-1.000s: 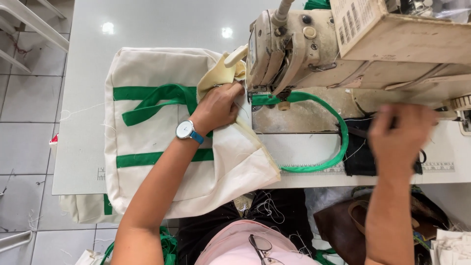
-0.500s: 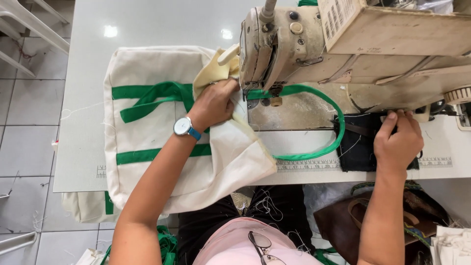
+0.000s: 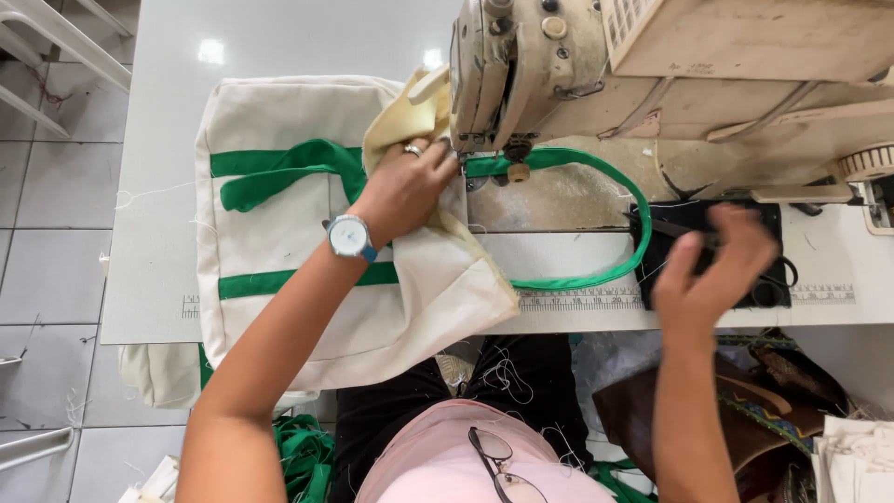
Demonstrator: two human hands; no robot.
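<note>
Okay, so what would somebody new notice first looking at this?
Probably the cream tote bag with green bands, spread across the white table, with the left hand pressing its fabric at the worn sewing machine. A green strap loop curves out right, where the blurred right hand hovers.

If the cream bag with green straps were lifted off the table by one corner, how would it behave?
The bag would probably sag and fold: its near edge already droops off the table, and cloth bunches under the left hand. It looks light for its size, since it lies flat like thin fabric. The green strap would likely trail, as it loops loose.
</note>
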